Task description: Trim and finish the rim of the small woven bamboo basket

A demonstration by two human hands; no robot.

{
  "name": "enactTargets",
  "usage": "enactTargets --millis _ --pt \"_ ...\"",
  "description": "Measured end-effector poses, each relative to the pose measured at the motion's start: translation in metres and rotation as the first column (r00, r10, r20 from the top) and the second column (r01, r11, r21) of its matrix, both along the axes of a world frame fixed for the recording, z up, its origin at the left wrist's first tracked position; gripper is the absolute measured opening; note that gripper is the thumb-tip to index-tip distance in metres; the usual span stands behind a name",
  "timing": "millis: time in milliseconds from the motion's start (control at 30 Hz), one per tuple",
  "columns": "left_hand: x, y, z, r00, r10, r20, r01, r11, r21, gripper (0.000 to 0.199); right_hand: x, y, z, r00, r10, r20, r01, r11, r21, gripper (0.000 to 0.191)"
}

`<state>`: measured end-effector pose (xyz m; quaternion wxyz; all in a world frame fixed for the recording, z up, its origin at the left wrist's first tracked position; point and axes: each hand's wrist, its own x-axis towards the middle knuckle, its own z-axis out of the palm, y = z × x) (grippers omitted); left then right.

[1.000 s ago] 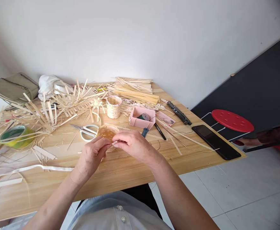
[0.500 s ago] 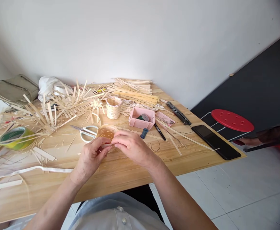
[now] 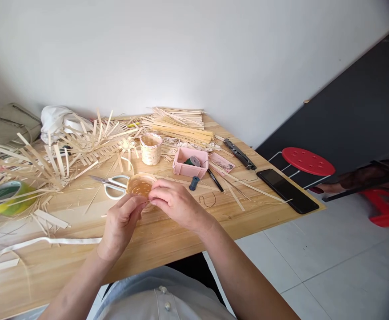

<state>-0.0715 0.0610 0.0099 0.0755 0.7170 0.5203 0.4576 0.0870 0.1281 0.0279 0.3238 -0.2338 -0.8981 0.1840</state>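
Observation:
A small woven basket [image 3: 140, 183] of thin pale wood strips sits in front of me, its mouth facing up toward me. My left hand [image 3: 122, 218] pinches at its near rim. Close beside it, my right hand [image 3: 177, 202] is closed at the same rim, fingertips almost touching the left ones. The fingers hide whatever small piece lies between them. A white ribbon [image 3: 70, 241] runs across the table from the left and disappears behind my left wrist. White-handled scissors [image 3: 114, 186] lie just left of the basket, blades pointing left.
Behind stands a finished-looking woven basket [image 3: 150, 151]. A pink box [image 3: 190, 163] holds a thread spool; a blue spool [image 3: 194, 182], black pen [image 3: 216, 180], utility knife [image 3: 239, 154] and phone [image 3: 286, 191] lie rightward. Wood strips [image 3: 90, 142] and tape [image 3: 9, 198] crowd the left.
The view has shifted slightly, so the table things appear farther left. Both hands stay at the basket rim; the pale strip seen at the left fingertips earlier no longer shows clearly.

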Motion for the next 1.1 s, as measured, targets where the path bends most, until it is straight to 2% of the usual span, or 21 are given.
enactTargets --millis 167,367,533,667,800,900,1000,1100 --pt "-0.002 0.001 -0.004 1.0 -0.013 -0.013 0.013 1.0 0.027 0.009 0.002 0.0 -0.001 1.0 -0.009 0.006 0.008 1.0 0.028 0.01" --pt "-0.002 0.002 0.0 0.999 -0.036 -0.03 0.038 0.998 0.051 0.01 0.004 0.001 -0.002 0.999 0.033 -0.025 -0.031 0.998 0.052 0.01" --pt "-0.002 0.002 0.003 0.999 -0.02 -0.042 0.02 1.0 -0.006 0.01 0.003 0.003 -0.005 0.995 0.07 -0.073 -0.065 0.995 0.074 0.011" --pt "-0.003 0.002 0.004 1.0 0.004 -0.031 -0.005 0.999 -0.032 0.009 0.002 0.004 -0.005 0.998 0.048 -0.045 -0.044 0.995 0.091 0.011" --pt "-0.004 0.001 0.003 0.999 -0.013 0.031 0.016 0.996 -0.088 0.011 0.0 0.004 -0.003 0.999 0.03 0.012 -0.031 0.996 0.084 0.01" --pt "-0.007 0.002 0.001 0.995 -0.042 0.089 0.048 0.996 -0.076 0.012 -0.003 0.002 -0.004 0.999 0.019 0.03 -0.022 0.995 0.093 0.01" --pt "-0.011 0.005 -0.002 0.993 -0.057 0.103 0.066 0.994 -0.082 0.013 -0.004 -0.001 -0.002 1.0 0.001 0.017 -0.002 0.997 0.078 0.012" --pt "-0.014 0.006 -0.004 0.994 -0.079 0.077 0.089 0.987 -0.134 0.013 0.012 -0.004 0.006 0.998 -0.042 -0.044 0.046 0.995 0.092 0.007"
